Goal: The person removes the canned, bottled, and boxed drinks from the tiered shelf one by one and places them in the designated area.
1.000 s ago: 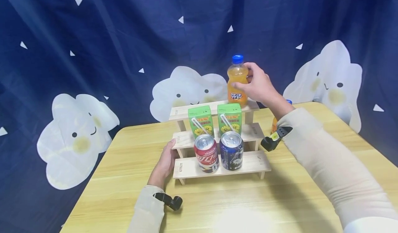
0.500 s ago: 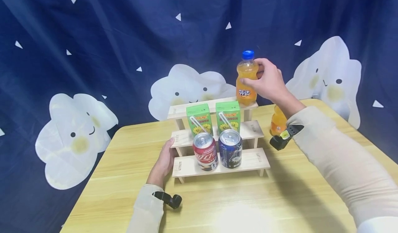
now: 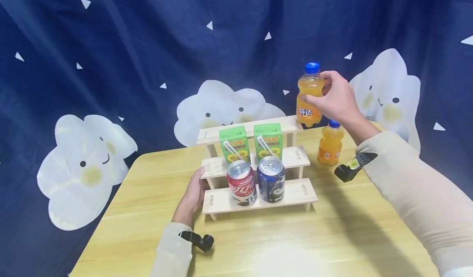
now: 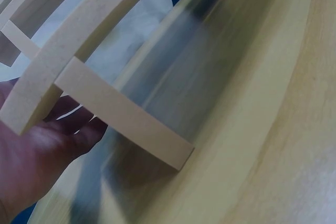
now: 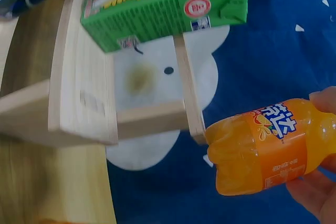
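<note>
My right hand [image 3: 338, 98] grips a bottle of orange soda [image 3: 309, 98] with a blue cap, thumb on the near side. The bottle is upright, just beyond the right end of the top tier; in the right wrist view the soda bottle [image 5: 268, 150] has its base near the top plank's end. My left hand [image 3: 192, 195] holds the left side of a three-tier wooden stand [image 3: 218, 203]; in the left wrist view fingers of the left hand [image 4: 47, 145] curl behind its edge. Two green drink cartons [image 3: 236, 145] stand on the middle tier. A red can [image 3: 242, 186] and a dark blue can [image 3: 271, 182] occupy the bottom tier.
A second orange soda bottle [image 3: 330, 145] stands on the table [image 3: 129, 211], right of the stand and below my right forearm. Behind the table hangs a dark blue curtain [image 3: 148, 34] with white clouds.
My right hand has carried the orange soda bottle rightward, off the top tier and past its right end. The second bottle has come into fuller view. My left hand stays at the stand.
</note>
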### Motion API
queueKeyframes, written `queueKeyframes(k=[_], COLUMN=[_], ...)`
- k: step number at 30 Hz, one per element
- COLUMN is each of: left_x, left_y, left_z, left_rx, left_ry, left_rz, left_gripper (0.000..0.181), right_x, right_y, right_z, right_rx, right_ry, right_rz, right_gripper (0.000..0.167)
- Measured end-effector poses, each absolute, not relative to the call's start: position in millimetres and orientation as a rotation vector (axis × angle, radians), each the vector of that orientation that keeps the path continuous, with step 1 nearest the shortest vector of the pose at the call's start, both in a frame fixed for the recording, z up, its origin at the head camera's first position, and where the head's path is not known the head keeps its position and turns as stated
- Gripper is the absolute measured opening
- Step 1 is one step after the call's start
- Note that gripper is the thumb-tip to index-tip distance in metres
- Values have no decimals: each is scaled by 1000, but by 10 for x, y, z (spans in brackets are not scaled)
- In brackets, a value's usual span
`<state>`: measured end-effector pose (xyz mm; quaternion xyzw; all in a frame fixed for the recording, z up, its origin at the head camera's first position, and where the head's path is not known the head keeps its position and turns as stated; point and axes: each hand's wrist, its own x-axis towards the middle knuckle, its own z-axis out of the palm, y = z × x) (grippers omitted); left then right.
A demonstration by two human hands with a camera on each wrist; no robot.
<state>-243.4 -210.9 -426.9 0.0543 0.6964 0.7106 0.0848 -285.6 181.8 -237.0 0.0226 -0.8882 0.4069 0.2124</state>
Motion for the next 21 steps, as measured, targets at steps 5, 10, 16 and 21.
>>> queueKeyframes(k=[5,10,16,21], left_x=[-2422,-2419,-2415,-2423], left_y=[-2117,-2119,-2119,-2116], left_z=[-4263,-4265,-4263,-4269], left_rx=[169,165,168,166], left_ry=[2071,2064,2057,2059], left_rz=[2103,2105,2111,2127], left_gripper=[63,62,61,62], right_x=[-2838,-2824,-2809,-2798], right_y=[1956,2088,2235,2337], right_z=[-2388,-2404,-2426,-2440], right_rx=[37,-8,-49,-84], right_ry=[-2468,-2501,-2513,-2523], right_rz=[1098,1084,1100,1079], right_gripper=[77,81,82,84])
